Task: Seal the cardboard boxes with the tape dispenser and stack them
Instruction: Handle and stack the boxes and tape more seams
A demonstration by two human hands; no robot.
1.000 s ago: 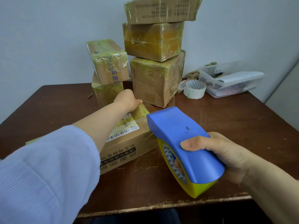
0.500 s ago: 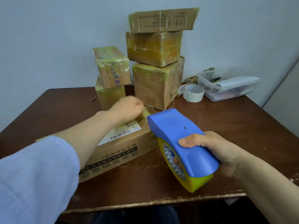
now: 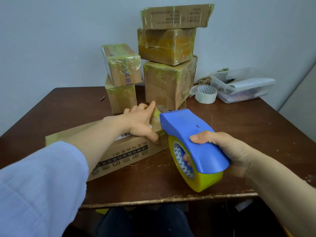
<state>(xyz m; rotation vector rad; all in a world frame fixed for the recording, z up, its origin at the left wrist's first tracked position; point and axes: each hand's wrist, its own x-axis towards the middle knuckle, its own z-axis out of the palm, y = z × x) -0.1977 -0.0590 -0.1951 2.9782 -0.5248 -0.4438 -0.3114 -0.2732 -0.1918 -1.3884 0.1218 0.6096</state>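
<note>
Your left hand (image 3: pixel 140 122) lies spread on the far right end of a flat cardboard box (image 3: pixel 119 151). Its fingers are straight on top, the index pointing ahead, and the thumb presses the near side face. Your right hand (image 3: pixel 227 151) grips the blue tape dispenser (image 3: pixel 191 134), thumb over the shell and fingers hooked through the core of its yellow tape roll (image 3: pixel 205 182). The dispenser's nose sits just beside your left thumb at the box's end; you cannot tell whether it touches the cardboard.

The box lies slantwise on the brown surface (image 3: pixel 239 127). Behind it stand taped boxes: a stack of three (image 3: pixel 167 84) and, left of it, a stack of two (image 3: pixel 121 98). To the right rest a white tape roll (image 3: pixel 206 94) and a clear plastic container (image 3: pixel 242 86).
</note>
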